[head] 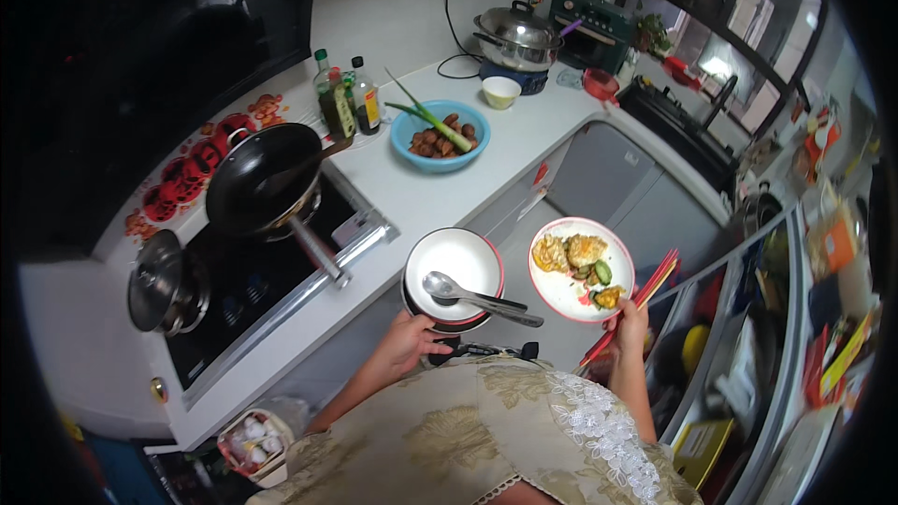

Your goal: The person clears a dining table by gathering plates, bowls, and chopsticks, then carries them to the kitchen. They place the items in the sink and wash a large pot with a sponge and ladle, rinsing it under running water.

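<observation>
My left hand (409, 342) grips a small stack of bowls by the near rim. The white top bowl (436, 256) has a dark and red edge. Two spoons (484, 299) lie across it, their handles sticking out over the right side. In my right hand (628, 330) is a white plate (559, 294) with a red rim, carrying fried egg pieces (586, 250) and slices of green vegetable (602, 272). The same hand also holds a bundle of red and wooden chopsticks (649, 285) beside the plate. Both hands are in front of my body, over the floor.
On the left, a wok (259, 175) and a lidded pot (156, 280) sit on the gas stove (238, 294). The white counter (393, 189) bears a blue basin (440, 163), bottles (335, 102), a small bowl (501, 92) and a steamer (523, 38). A shelf rack (736, 263) stands at right.
</observation>
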A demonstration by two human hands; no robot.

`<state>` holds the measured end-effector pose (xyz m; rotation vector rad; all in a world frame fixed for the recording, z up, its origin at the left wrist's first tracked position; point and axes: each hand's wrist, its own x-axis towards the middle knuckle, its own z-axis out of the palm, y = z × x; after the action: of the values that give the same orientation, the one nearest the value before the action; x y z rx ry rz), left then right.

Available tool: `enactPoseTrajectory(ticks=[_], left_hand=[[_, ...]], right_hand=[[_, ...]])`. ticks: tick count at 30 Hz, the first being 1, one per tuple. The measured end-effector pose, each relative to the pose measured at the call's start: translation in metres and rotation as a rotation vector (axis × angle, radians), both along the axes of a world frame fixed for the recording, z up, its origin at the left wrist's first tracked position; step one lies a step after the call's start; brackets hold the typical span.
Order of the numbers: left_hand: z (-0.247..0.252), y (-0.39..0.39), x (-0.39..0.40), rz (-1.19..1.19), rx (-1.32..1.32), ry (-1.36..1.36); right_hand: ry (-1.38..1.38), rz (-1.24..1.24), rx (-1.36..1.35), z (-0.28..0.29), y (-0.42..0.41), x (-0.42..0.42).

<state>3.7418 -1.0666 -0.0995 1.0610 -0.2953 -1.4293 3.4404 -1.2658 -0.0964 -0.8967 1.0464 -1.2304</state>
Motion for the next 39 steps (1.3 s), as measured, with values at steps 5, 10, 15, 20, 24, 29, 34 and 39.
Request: enactPoseTrajectory(ticks=[5, 10, 15, 20, 24, 29, 34, 39], left_hand=[[0.009, -0.066, 0.036, 0.083, -0.009, -0.076], [0.032, -0.116, 0.063, 0.244, 0.07, -0.056], [0.037, -0.155, 0.069, 0.483, 0.062, -0.124], [0.047, -0.192, 0.06, 0.741, -0.013, -0.013], [0.067, -0.228, 0.046, 0.936, 0.021, -0.064], [0.085, -0.253, 0.031, 1.073, -0.014, -0.044], [0.089, -0.261, 0.022, 1.176, 0.033, -0.077], [0.093, -0.275, 0.017, 1.334, 0.082, -0.081]], right_hand=[[0.064, 0.032, 0.006, 0.007, -0.078, 0.022], [0.029, 0.13, 0.041, 0.004, -0.171, 0.071], [-0.01, 0.381, 0.016, 0.021, -0.271, 0.155], [-0.081, 0.744, 0.063, 0.045, -0.356, 0.259], [-0.095, 0.973, 0.092, 0.048, -0.399, 0.352], [-0.042, 1.079, 0.123, 0.025, -0.425, 0.442], [0.042, 1.05, 0.089, 0.003, -0.445, 0.505], [0.171, 0.958, 0.118, -0.022, -0.451, 0.556]])
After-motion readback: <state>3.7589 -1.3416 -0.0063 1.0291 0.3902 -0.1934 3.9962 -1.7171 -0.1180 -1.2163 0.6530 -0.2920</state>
